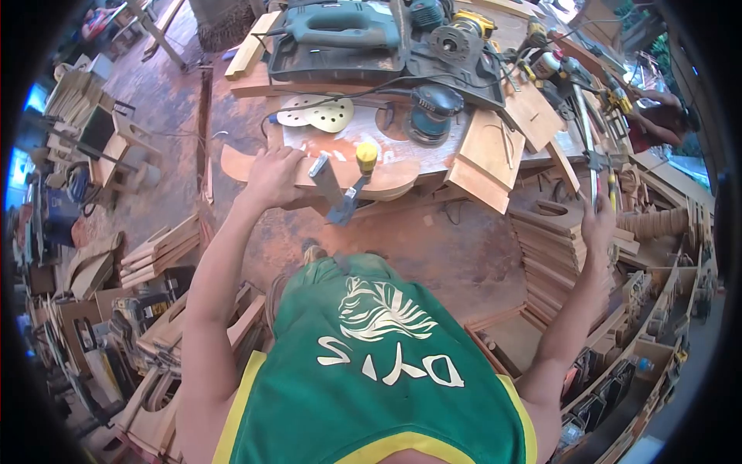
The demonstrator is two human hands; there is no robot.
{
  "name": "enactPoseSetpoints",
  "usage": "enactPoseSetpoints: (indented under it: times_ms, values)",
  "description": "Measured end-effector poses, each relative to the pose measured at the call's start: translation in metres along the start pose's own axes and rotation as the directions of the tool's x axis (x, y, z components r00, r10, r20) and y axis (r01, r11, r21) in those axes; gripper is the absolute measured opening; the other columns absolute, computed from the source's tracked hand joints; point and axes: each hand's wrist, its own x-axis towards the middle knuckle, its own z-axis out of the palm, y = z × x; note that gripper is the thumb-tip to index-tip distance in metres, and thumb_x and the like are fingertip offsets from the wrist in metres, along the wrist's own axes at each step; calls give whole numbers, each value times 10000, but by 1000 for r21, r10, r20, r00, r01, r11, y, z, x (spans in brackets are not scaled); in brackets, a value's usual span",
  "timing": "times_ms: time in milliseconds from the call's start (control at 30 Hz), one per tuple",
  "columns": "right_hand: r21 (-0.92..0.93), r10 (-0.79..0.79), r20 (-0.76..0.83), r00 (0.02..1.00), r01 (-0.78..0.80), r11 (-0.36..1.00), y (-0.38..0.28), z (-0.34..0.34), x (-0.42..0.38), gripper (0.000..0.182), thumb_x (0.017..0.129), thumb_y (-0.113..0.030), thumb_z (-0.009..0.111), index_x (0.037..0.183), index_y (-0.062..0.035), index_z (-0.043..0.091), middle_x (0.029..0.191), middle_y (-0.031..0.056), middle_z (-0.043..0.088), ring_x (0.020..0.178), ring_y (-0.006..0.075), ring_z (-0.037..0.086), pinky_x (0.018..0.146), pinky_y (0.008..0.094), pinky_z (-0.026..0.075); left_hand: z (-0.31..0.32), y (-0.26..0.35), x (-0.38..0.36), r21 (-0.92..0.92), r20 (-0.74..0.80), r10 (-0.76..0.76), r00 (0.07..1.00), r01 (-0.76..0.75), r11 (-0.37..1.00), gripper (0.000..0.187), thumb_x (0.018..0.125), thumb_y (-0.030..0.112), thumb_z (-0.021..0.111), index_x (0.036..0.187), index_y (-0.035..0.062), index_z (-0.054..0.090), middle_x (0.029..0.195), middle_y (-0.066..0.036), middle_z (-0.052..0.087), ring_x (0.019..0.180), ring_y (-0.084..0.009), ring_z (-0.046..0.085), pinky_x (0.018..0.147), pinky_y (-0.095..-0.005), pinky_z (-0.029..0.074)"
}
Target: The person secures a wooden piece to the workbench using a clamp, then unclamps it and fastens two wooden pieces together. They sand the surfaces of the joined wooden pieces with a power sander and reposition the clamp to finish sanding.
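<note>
My left hand [274, 178] grips the left part of a curved wooden board [394, 176] at the near edge of the workbench, its fingers over the top. Beside that hand a clamp [338, 203] with a yellow handle [366, 157] sits on the board's edge. Out to the right, my right hand [597, 222] is closed around the lower end of a long metal bar clamp [585, 124], which points away from me. Its dark jaw [597, 160] is just above my fingers.
On the workbench are a blue sander [433, 114], sanding discs [330, 114], a tool case [338, 35] and wooden boards [485, 158]. Several drills [545, 62] lie at the far right. Stacked wooden pieces [549, 240] stand below my right arm. Another person [665, 116] is at the right.
</note>
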Motion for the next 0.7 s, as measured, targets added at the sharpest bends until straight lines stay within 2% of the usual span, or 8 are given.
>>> enactPoseSetpoints:
  times_ms: [133, 167, 233, 367, 433, 533, 600, 700]
  values:
    - [125, -12, -350, 937, 59, 990, -5, 40, -91, 360, 981, -153, 711, 1287, 33, 666, 1021, 65, 698, 861, 184, 637, 795, 350, 509, -5, -1, 1, -21, 79, 14, 997, -13, 1000, 808, 632, 473, 921, 1307, 133, 635, 1147, -110, 697, 1121, -329, 667, 916, -486, 475]
    - [380, 128, -260, 957, -20, 925, -23, 46, -112, 361, 981, -151, 713, 1291, 28, 666, 1023, 57, 691, 876, 168, 626, 810, 330, 505, -6, -3, 4, -33, 87, 31, 996, -28, 999, 815, 635, 474, 919, 1316, 133, 629, 1153, -113, 696, 1123, -332, 668, 926, -488, 475]
    - [771, 321, -2, 947, -203, 604, -61, 56, -151, 363, 981, -149, 718, 1300, 18, 665, 1027, 41, 677, 907, 136, 604, 840, 290, 497, -2, -12, 9, -100, 33, 98, 995, -95, 990, 817, 650, 467, 912, 1329, 121, 617, 1177, -130, 693, 1138, -345, 664, 942, -496, 486]
    - [820, 386, 31, 922, -245, 518, -104, 97, -205, 321, 962, -143, 726, 1230, 24, 667, 1030, 31, 654, 918, 126, 607, 835, 285, 500, -22, -35, 7, -280, 56, 231, 971, -207, 937, 800, 684, 439, 892, 1342, 91, 597, 1231, -164, 685, 1145, -384, 660, 960, -508, 509]
    - [856, 404, 52, 913, -249, 453, -145, 101, -253, 306, 962, -145, 716, 1204, 34, 663, 1030, 39, 648, 919, 129, 613, 839, 291, 502, -24, -58, 4, -215, 97, 261, 960, -236, 948, 790, 689, 425, 885, 1337, 78, 594, 1236, -179, 684, 1130, -390, 664, 957, -509, 518]
    - [849, 326, -73, 943, -113, 517, -202, 108, -315, 303, 941, -128, 716, 1188, 41, 664, 1057, 56, 670, 910, 131, 624, 798, 306, 520, -35, -91, 5, -182, 182, 312, 932, -280, 943, 757, 695, 378, 867, 1327, 63, 592, 1156, -194, 708, 1074, -401, 684, 959, -519, 525]
    - [873, 367, 135, 920, -285, 395, -192, 140, -389, 357, 915, -131, 741, 1222, 35, 663, 1098, 75, 683, 902, 142, 636, 763, 311, 526, -44, -108, 0, -146, 250, 347, 904, -319, 936, 738, 705, 337, 852, 1334, 53, 593, 1093, -213, 721, 1036, -427, 692, 929, -518, 544]
    - [812, 394, 253, 883, -416, 409, -263, 147, -438, 381, 861, -147, 797, 1185, 22, 687, 1055, 86, 705, 847, 147, 643, 705, 318, 527, -30, -142, 3, -193, 112, 528, 842, -502, 843, 747, 715, 383, 841, 1335, 51, 592, 1012, -207, 732, 932, -429, 713, 829, -521, 566]
